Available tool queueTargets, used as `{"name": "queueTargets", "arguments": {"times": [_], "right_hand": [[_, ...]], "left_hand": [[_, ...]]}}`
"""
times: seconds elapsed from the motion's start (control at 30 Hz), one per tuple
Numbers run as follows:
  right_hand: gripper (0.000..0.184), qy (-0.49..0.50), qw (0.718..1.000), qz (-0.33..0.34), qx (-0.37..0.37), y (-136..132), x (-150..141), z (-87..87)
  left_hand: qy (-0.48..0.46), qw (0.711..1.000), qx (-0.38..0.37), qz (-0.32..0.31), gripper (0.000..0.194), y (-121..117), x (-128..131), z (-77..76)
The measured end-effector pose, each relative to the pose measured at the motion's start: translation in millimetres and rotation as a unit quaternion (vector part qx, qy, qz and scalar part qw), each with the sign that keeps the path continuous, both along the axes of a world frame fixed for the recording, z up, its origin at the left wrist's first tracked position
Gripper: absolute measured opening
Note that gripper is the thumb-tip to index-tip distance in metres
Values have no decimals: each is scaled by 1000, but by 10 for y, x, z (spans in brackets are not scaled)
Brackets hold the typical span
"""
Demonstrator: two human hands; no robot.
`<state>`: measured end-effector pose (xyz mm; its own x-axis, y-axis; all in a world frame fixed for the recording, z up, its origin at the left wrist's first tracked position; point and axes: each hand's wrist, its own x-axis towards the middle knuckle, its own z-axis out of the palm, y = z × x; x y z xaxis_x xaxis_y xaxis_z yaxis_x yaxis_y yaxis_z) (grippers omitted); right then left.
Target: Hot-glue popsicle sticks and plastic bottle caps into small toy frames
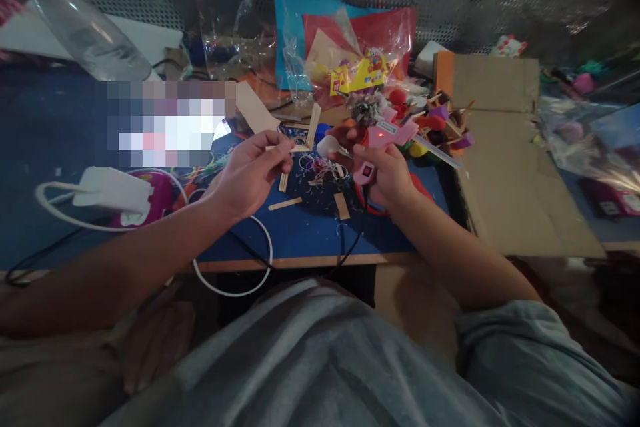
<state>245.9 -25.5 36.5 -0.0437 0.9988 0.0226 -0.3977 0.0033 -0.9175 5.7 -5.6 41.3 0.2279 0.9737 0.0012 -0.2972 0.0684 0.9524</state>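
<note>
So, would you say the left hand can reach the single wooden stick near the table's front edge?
Probably yes: nothing covers the wooden stick, though the left hand holds an L-shaped wooden piece it may need to put down first.

Bench (310, 237) tally, approx.

Hands: 2, i.e. 1 L hand (250, 170) + 1 R hand (390, 175). Pink glue gun (384, 140): 1, w/ 1 glue stick (440, 152). Stick frame (314, 125): 1, no. of sticks unclear. Loose craft stick (285, 204): 1, lying alone. Flat wood pc. (341, 207): 1. Bottle (95, 33): 1. White adapter (113, 190): 1. Sheets: 1 blue sheet (290, 33), 1 red sheet (403, 27). Yellow label (357, 77): 1. Coloured bits (435, 121), misc.: piled, can't count.
</note>
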Motion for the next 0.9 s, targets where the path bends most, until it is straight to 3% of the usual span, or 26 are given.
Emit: {"name": "queueTargets", "arguments": {"times": [0.17,0.47,0.77,0.9], "right_hand": [[50,-12,999,32,-28,-86,-27,-20],[49,-73,995,58,-34,-108,3,-167],[57,-75,993,78,-51,-119,2,-194],[60,-111,988,106,-20,-119,10,-208]], "left_hand": [[-9,1000,13,-19,32,-42,-24,-97],[-31,999,-13,-38,26,-91,-27,-105],[41,995,23,-88,33,-128,-10,-183],[79,991,8,-109,41,-157,-8,-165]]}}
